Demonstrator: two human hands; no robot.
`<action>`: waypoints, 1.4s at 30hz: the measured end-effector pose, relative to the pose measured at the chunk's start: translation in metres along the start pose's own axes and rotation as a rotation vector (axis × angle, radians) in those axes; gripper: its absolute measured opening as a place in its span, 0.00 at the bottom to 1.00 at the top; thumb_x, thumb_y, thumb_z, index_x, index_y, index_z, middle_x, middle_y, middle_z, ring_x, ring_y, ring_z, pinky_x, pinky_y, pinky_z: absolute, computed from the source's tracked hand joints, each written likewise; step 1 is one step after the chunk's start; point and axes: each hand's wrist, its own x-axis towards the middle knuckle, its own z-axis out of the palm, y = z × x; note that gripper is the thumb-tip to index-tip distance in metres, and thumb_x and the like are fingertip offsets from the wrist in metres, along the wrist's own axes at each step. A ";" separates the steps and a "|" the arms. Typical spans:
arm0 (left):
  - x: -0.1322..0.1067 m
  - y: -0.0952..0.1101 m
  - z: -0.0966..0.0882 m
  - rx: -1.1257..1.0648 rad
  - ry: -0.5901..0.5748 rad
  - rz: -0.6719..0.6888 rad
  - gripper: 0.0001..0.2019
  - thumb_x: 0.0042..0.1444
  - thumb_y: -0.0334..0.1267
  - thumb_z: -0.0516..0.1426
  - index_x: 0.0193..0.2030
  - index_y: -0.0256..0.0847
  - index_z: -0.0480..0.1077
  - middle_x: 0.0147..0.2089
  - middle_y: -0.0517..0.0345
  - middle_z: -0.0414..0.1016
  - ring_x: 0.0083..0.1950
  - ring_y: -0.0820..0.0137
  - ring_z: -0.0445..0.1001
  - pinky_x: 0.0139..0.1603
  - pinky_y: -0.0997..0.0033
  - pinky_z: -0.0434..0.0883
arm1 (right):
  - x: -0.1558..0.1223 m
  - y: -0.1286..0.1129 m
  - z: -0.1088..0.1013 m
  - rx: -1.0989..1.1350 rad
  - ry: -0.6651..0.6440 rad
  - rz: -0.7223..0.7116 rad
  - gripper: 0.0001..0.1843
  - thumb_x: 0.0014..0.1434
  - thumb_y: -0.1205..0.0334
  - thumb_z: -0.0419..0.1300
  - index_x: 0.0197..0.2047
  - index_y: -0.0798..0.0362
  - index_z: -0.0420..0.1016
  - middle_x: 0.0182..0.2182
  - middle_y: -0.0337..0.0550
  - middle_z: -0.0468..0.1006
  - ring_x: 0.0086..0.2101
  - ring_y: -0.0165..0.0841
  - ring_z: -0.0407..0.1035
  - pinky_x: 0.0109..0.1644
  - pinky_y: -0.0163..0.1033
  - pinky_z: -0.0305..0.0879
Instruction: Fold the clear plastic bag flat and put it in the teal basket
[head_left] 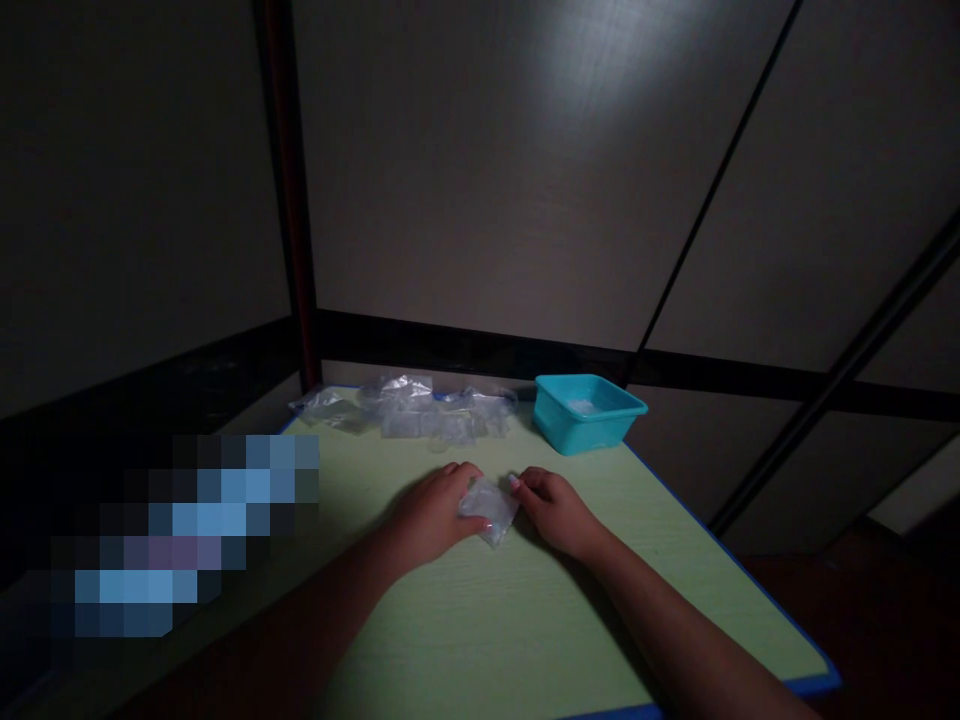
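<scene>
A small clear plastic bag (491, 508) is held between my two hands, just above the green table (480, 640). My left hand (439, 512) grips its left side, with the thumb on the near edge and the fingers on the far edge. At its upper right corner, my right hand (553, 508) pinches the bag between thumb and curled fingers. Something pale shows at the right fingertips, too small to make out. Whether the bag has anything in it cannot be told in this dim light.
Several clear plastic bags (420, 408) lie in a loose heap along the table's far edge. Right of them stands a turquoise plastic basket (581, 430) with something whitish inside. Dark panelled walls (480, 200) rise behind the table. A pixelated patch covers the left side.
</scene>
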 end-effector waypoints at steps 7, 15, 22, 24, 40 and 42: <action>0.001 -0.003 0.000 -0.049 -0.011 -0.011 0.21 0.43 0.40 0.62 0.46 0.45 0.63 0.39 0.60 0.68 0.39 0.67 0.67 0.38 0.73 0.61 | 0.002 0.007 -0.001 -0.028 -0.006 -0.051 0.11 0.55 0.60 0.54 0.24 0.55 0.66 0.24 0.37 0.65 0.25 0.27 0.60 0.29 0.31 0.54; 0.002 -0.009 0.000 -0.082 0.001 0.010 0.19 0.47 0.39 0.60 0.47 0.44 0.63 0.38 0.60 0.68 0.39 0.68 0.67 0.38 0.74 0.61 | 0.000 0.007 0.002 -0.148 0.028 -0.081 0.05 0.50 0.68 0.55 0.23 0.55 0.66 0.22 0.37 0.65 0.24 0.26 0.58 0.26 0.31 0.51; 0.001 -0.007 -0.001 -0.058 -0.005 -0.010 0.20 0.46 0.37 0.60 0.47 0.45 0.63 0.40 0.59 0.68 0.40 0.67 0.67 0.38 0.73 0.61 | 0.002 0.005 0.002 -0.196 0.034 -0.061 0.05 0.49 0.69 0.55 0.23 0.55 0.67 0.21 0.37 0.66 0.23 0.26 0.58 0.26 0.31 0.50; 0.001 -0.007 0.000 -0.051 -0.007 -0.008 0.20 0.46 0.37 0.60 0.47 0.45 0.63 0.40 0.59 0.68 0.40 0.67 0.67 0.38 0.73 0.61 | 0.002 0.005 0.002 -0.210 0.034 -0.055 0.05 0.49 0.69 0.55 0.23 0.55 0.67 0.21 0.37 0.66 0.23 0.26 0.58 0.26 0.31 0.50; -0.003 0.013 -0.010 0.029 0.096 0.144 0.10 0.51 0.34 0.56 0.42 0.44 0.66 0.43 0.56 0.66 0.46 0.66 0.65 0.47 0.70 0.61 | -0.001 0.002 0.005 -0.284 0.068 -0.106 0.07 0.47 0.71 0.55 0.22 0.54 0.60 0.24 0.37 0.63 0.26 0.27 0.57 0.29 0.32 0.50; -0.005 0.018 -0.012 0.068 0.070 0.217 0.07 0.51 0.35 0.56 0.39 0.44 0.69 0.42 0.56 0.68 0.47 0.65 0.64 0.48 0.69 0.61 | -0.001 0.002 0.005 -0.284 0.070 -0.117 0.07 0.47 0.72 0.54 0.23 0.54 0.59 0.24 0.37 0.62 0.26 0.27 0.56 0.29 0.32 0.50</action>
